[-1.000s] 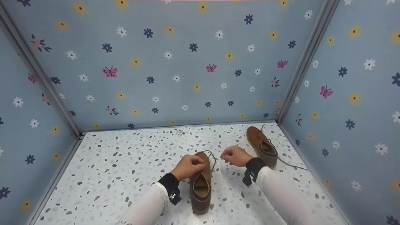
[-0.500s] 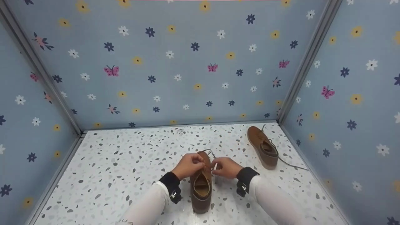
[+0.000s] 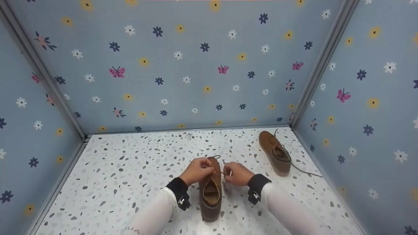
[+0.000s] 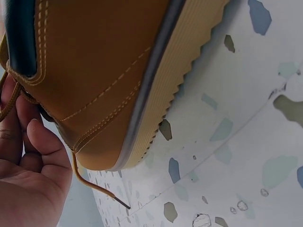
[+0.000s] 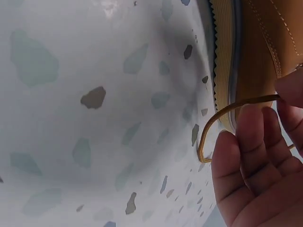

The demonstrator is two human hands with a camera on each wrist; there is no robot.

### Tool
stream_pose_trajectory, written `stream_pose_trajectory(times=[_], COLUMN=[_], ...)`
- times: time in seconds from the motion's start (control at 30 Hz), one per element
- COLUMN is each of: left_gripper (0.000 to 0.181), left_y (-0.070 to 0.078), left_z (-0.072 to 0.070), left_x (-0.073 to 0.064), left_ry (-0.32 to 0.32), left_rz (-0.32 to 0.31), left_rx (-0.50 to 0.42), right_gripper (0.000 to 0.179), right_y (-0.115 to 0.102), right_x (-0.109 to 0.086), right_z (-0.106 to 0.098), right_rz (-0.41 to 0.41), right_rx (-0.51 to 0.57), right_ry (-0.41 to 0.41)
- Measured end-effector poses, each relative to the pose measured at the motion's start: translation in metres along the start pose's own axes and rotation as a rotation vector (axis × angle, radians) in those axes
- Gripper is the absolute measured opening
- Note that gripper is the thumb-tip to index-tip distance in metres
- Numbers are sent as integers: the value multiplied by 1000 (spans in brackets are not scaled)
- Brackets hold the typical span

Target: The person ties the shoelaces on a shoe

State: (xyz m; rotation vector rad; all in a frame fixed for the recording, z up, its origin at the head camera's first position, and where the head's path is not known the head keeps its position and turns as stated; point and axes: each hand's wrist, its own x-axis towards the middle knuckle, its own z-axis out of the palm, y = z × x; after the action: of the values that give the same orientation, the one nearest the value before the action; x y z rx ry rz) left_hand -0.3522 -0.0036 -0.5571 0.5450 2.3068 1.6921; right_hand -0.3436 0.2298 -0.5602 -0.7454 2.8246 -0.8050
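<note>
A brown lace-up shoe [image 3: 210, 212] stands on the floor with its toe pointing away from me. At its lacing my left hand [image 3: 196, 171] pinches the shoelace [image 4: 6, 108] by the eyelets, thumb and fingers curled together. My right hand [image 3: 239, 173] is just right of the shoe, gripping a stretch of lace [image 5: 236, 104] between thumb and finger. That lace spans the short gap from shoe to hand and bends down past the fingers in the right wrist view. In the left wrist view, a loose lace tip [image 4: 111, 195] hangs beyond the toe.
The matching brown shoe [image 3: 281, 160] lies to the right near the corner, one lace trailing towards the right wall. Speckled white floor [image 3: 130, 173] surrounds both shoes. Blue flowered panels [image 3: 183, 71] enclose the back and both sides.
My right hand has come left from beside the other shoe to the lacing, then drawn slightly right with the lace in its grip. The left hand stays at the eyelets.
</note>
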Motion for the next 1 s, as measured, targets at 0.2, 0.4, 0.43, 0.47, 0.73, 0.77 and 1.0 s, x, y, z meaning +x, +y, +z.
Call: stream_pose_trajectory(times=[0.2, 0.4, 0.43, 0.47, 0.73, 0.77, 1.0], left_gripper=[5, 6, 7, 8, 28, 31, 29], left_y=[2, 6, 7, 7, 9, 9, 10], left_z=[-4, -5, -5, -5, -6, -6, -7], left_x=[1, 2, 2, 2, 3, 3, 3], left_ry=[-8, 0, 2, 5, 7, 1, -38], left_rz=[-14, -31, -32, -35, -60, -57, -6], left_rx=[-31, -29, -27, -25, -25, -20, 22], right_gripper=[9, 10, 11, 11, 11, 11, 11], right_y=[1, 1, 1, 0, 2, 2, 2], right_x=[-4, -7, -8, -8, -9, -10, -13], right_z=[-8, -14, -16, -17, -26, -27, -31], right_rz=[-17, -17, -22, -26, -3, 3, -1], right_rx=[-5, -27, -30, -31, -33, -33, -29], right_ry=[31, 36, 36, 37, 33, 31, 42])
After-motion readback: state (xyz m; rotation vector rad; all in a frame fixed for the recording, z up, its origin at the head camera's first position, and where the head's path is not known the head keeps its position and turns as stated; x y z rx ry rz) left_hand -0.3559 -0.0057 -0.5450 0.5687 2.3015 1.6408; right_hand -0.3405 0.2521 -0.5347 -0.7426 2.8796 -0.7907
